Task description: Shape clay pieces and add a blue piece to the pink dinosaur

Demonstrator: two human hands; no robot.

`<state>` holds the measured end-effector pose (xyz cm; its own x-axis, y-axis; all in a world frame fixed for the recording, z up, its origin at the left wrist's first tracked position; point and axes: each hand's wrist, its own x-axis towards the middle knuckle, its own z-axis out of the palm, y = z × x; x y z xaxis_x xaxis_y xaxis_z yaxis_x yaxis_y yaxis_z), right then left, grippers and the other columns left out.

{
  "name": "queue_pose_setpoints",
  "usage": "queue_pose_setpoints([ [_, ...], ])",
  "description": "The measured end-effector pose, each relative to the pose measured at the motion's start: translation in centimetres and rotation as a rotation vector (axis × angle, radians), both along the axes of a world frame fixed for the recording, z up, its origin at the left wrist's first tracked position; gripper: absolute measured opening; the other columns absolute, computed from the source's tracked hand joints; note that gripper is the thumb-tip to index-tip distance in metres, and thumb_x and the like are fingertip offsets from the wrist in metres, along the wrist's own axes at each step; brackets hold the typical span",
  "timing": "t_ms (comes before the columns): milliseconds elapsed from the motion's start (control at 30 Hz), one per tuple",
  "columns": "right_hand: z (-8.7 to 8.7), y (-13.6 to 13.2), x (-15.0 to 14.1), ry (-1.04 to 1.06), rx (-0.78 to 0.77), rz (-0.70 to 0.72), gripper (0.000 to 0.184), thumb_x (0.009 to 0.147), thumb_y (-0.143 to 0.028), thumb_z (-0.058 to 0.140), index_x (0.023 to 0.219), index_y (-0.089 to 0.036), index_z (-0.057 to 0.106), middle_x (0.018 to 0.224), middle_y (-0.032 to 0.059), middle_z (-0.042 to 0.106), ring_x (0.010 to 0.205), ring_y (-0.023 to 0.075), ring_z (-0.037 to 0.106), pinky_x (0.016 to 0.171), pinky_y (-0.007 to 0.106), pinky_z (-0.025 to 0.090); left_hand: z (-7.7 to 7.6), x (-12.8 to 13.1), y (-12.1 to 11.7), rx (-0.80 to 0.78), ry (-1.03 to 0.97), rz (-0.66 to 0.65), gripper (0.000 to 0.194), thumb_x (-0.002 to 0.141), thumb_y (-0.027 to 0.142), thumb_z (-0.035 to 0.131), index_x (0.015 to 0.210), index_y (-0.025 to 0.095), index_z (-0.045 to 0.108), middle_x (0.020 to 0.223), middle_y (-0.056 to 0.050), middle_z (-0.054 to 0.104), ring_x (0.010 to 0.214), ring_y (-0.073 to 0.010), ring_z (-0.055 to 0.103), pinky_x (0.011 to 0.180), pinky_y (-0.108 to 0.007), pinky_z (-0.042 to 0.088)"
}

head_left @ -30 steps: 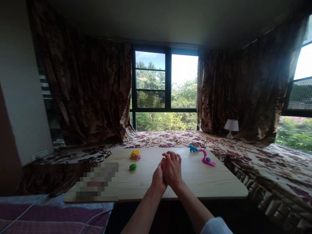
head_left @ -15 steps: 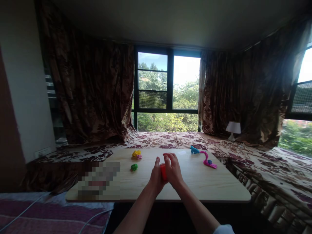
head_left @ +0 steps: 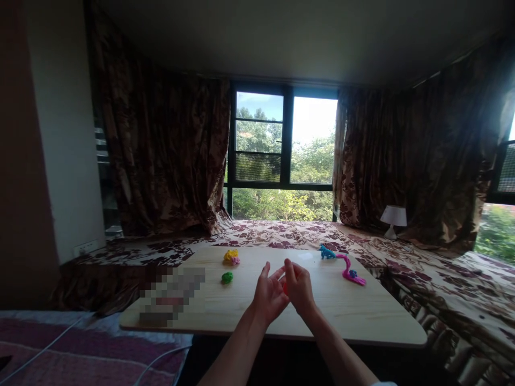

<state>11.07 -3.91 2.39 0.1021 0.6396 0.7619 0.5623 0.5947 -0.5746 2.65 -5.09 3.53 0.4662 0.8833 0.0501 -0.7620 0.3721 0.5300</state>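
Observation:
Over the near middle of the table, my two hands meet. My left hand (head_left: 270,292) is open, its palm turned up and its fingers reaching towards the other hand. My right hand (head_left: 300,287) is curled around a red lump of modelling clay (head_left: 285,288); only a sliver of it shows between the hands. To the left lie a yellow clay piece (head_left: 230,255) with a pink bit (head_left: 234,261) against it, and a green clay lump (head_left: 227,277). On the right are a blue clay figure (head_left: 328,253) and a long magenta clay strip (head_left: 346,265) with a dark blue bit (head_left: 353,273) on it.
The pale wooden table (head_left: 249,316) has rounded corners. A blurred-out patch (head_left: 173,295) covers its left side. Beyond it runs a ledge with flowered cloth (head_left: 277,230), bearing a white lamp (head_left: 393,217). Curtains (head_left: 169,161) flank the window.
My left palm has opened and turned up, away from the red clay. My right fingers have curled in, and less of the red clay shows. The whole view has shifted slightly.

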Motion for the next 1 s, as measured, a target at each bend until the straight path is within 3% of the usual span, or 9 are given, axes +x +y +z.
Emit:
queue_pose_setpoints([
  [67,0.3,-0.2,-0.2,-0.017,0.005,-0.011,0.046,0.093,-0.036,0.025,0.057,-0.02,0.048,0.048,-0.0028,0.046,0.047,0.0124,0.044,0.046,0.024,0.031,-0.1,0.7,0.1,-0.019,0.022,-0.014,0.04,0.083,0.043,0.044,0.099,0.009,0.056,0.083,-0.014,0.066,0.082,-0.0279,0.064,0.07,-0.039,0.049],
  [167,1.2,-0.8,-0.2,-0.072,0.037,-0.027,0.036,0.091,-0.034,0.034,0.064,-0.02,0.052,0.067,0.0012,0.055,0.067,0.0159,0.05,0.065,0.028,0.036,-0.2,1.1,0.1,-0.034,0.046,0.005,0.033,0.081,0.038,0.048,0.094,0.01,0.06,0.08,-0.012,0.067,0.082,-0.0261,0.064,0.071,-0.036,0.049],
  [300,1.6,-0.9,0.3,-0.114,0.052,-0.038,0.021,0.087,-0.032,0.042,0.08,-0.021,0.059,0.091,0.0051,0.057,0.089,0.0208,0.049,0.087,0.038,0.029,-0.5,0.5,0.6,-0.074,0.091,0.135,0.025,0.084,0.034,0.048,0.09,0.013,0.059,0.08,-0.005,0.065,0.073,-0.0166,0.063,0.065,-0.03,0.05],
  [467,0.8,-0.2,0.4,-0.091,0.006,0.02,0.026,0.09,-0.033,0.037,0.089,-0.024,0.061,0.091,0.003,0.059,0.084,0.0179,0.055,0.075,0.03,0.039,-1.2,-0.6,2.3,-0.122,0.203,0.361,0.027,0.085,0.037,0.048,0.093,0.013,0.056,0.077,0.0,0.059,0.057,-0.008,0.054,0.052,-0.024,0.047],
  [600,1.1,-0.1,0.6,-0.045,0.014,0.042,0.031,0.093,-0.03,0.028,0.096,-0.021,0.058,0.098,0.0046,0.057,0.088,0.0162,0.056,0.076,0.028,0.043,-1.5,-1.5,3.1,-0.102,0.244,0.407,0.027,0.085,0.038,0.048,0.093,0.013,0.055,0.075,0.001,0.057,0.053,-0.0066,0.051,0.047,-0.021,0.044],
  [733,1.8,-0.9,0.0,-0.077,0.048,0.068,0.029,0.093,-0.028,0.03,0.095,-0.022,0.058,0.1,0.0052,0.056,0.092,0.0168,0.054,0.08,0.029,0.042,-1.7,-1.9,3.1,-0.083,0.243,0.35,0.03,0.085,0.041,0.046,0.085,0.013,0.056,0.062,0.004,0.053,0.044,-0.0052,0.046,0.042,-0.02,0.04],
  [833,1.9,-1.6,-1.0,-0.134,0.065,0.052,0.024,0.092,-0.028,0.035,0.091,-0.023,0.059,0.099,0.0042,0.056,0.09,0.0175,0.053,0.079,0.03,0.041,-1.2,-1.5,2.3,-0.041,0.209,0.225,0.036,0.082,0.048,0.046,0.079,0.014,0.058,0.056,0.002,0.055,0.045,-0.0097,0.052,0.045,-0.023,0.042],
  [1000,1.6,-0.9,-0.4,-0.202,0.062,-0.083,0.027,0.09,-0.031,0.037,0.074,-0.022,0.056,0.087,0.0057,0.056,0.081,0.0208,0.05,0.073,0.035,0.034,0.1,-1.1,0.8,0.037,0.147,0.021,0.045,0.076,0.055,0.05,0.091,0.014,0.061,0.071,-0.008,0.065,0.064,-0.0197,0.063,0.06,-0.029,0.047],
])
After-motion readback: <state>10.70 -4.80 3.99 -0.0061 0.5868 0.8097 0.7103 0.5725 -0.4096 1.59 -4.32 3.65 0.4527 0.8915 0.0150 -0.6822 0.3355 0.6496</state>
